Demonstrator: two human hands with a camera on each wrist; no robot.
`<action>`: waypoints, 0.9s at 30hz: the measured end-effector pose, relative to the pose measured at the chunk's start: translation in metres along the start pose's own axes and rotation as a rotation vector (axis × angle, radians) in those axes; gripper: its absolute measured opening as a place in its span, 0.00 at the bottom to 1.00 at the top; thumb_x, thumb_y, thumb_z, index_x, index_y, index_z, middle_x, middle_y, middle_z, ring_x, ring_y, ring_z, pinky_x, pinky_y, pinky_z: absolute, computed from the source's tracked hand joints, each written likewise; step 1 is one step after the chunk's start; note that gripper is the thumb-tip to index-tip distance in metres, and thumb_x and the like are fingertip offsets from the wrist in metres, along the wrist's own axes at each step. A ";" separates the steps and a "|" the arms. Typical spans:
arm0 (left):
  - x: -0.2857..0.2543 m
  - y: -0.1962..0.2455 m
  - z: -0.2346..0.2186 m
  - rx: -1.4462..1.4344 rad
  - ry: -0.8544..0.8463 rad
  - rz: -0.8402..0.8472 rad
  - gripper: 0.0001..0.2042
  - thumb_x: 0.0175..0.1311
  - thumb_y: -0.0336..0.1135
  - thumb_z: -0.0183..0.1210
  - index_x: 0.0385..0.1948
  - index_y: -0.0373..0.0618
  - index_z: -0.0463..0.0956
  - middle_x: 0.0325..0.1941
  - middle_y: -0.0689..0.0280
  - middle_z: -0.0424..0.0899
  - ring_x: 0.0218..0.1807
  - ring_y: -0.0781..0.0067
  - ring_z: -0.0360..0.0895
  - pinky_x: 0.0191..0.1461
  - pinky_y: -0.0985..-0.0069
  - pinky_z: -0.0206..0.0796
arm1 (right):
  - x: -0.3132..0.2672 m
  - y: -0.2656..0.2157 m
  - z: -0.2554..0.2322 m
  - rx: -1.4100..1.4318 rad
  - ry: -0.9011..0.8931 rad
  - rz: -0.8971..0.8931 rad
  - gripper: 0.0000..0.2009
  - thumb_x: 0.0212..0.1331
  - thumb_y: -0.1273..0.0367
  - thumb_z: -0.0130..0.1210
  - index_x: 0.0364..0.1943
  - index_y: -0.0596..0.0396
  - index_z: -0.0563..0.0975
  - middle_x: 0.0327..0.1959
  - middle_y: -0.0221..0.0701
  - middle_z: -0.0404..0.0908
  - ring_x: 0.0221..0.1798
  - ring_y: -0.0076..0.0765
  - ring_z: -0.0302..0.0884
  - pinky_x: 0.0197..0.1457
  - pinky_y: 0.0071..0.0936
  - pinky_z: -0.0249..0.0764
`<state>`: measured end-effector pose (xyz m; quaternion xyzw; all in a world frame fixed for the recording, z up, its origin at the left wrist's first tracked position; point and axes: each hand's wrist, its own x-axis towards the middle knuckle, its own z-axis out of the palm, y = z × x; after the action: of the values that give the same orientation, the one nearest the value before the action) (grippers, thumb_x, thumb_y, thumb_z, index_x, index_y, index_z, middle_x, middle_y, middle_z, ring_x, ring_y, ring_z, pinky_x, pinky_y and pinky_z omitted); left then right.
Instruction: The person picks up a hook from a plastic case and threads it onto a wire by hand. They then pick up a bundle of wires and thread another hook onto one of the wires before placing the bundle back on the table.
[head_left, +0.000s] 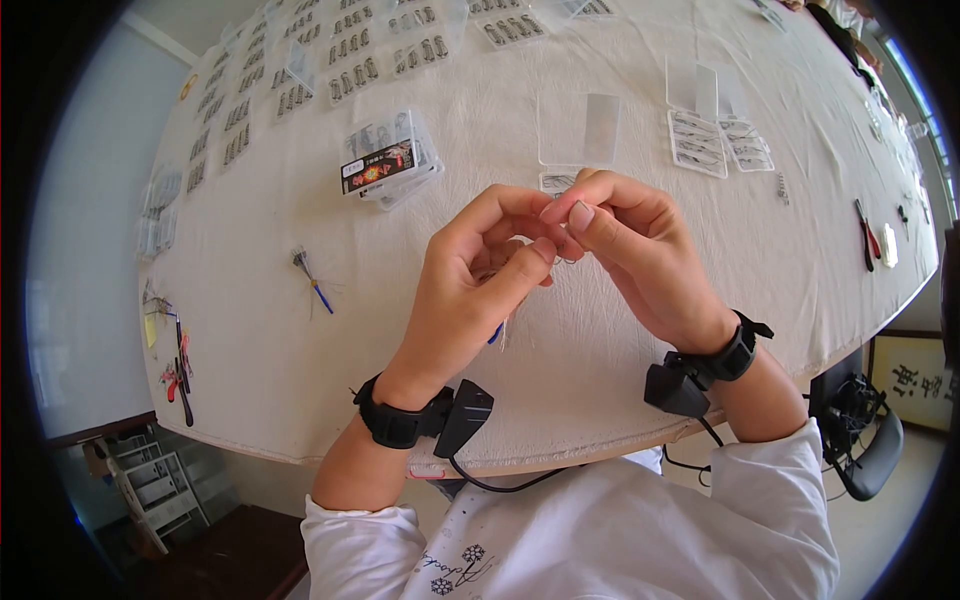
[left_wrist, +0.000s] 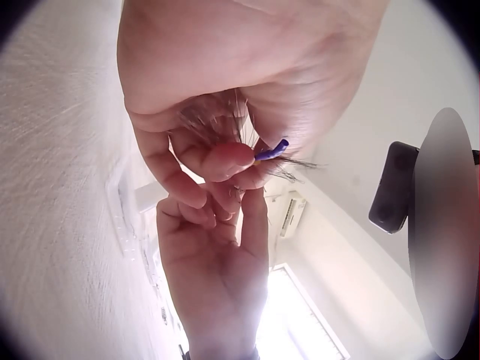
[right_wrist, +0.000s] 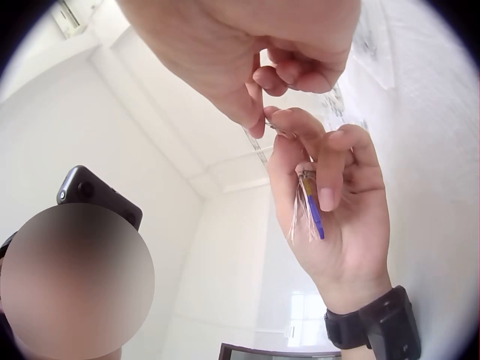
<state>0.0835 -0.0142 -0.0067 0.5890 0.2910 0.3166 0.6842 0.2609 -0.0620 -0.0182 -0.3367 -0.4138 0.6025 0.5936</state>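
Both hands meet fingertip to fingertip over the table. My left hand (head_left: pixel 470 270) keeps a bundle of thin pale strands with a blue tube (right_wrist: pixel 317 216) under its curled fingers, against the palm. Its thumb and index finger also pinch a small shiny metal piece (right_wrist: pixel 280 130), mostly covered by skin. The right hand (head_left: pixel 655 250) has thumb and index fingertip closed on that same piece from the other side; its kind cannot be made out. In the left wrist view the blue tube (left_wrist: pixel 274 151) sticks out past the left fingers, with loose strands around it.
A similar blue-ended bundle (head_left: pixel 315 282) lies to the left. Stacked clear boxes with a black label (head_left: pixel 378 168) stand behind the hands. Open clear cases (head_left: pixel 697 143) of small metal items are at the back right, with several more at the back left. Pliers (head_left: pixel 866 235) lie far right.
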 end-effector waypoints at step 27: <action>0.001 -0.003 -0.004 0.225 0.114 0.023 0.10 0.66 0.31 0.61 0.46 0.41 0.78 0.39 0.72 0.81 0.32 0.91 0.74 0.34 0.90 0.62 | -0.001 -0.007 0.007 -0.149 0.080 -0.044 0.05 0.68 0.71 0.55 0.39 0.59 0.79 0.41 0.30 0.83 0.46 0.21 0.78 0.53 0.23 0.75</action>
<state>0.0812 -0.0107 -0.0101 0.6463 0.3562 0.3228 0.5926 0.2575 -0.0637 -0.0092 -0.3944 -0.4408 0.5429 0.5962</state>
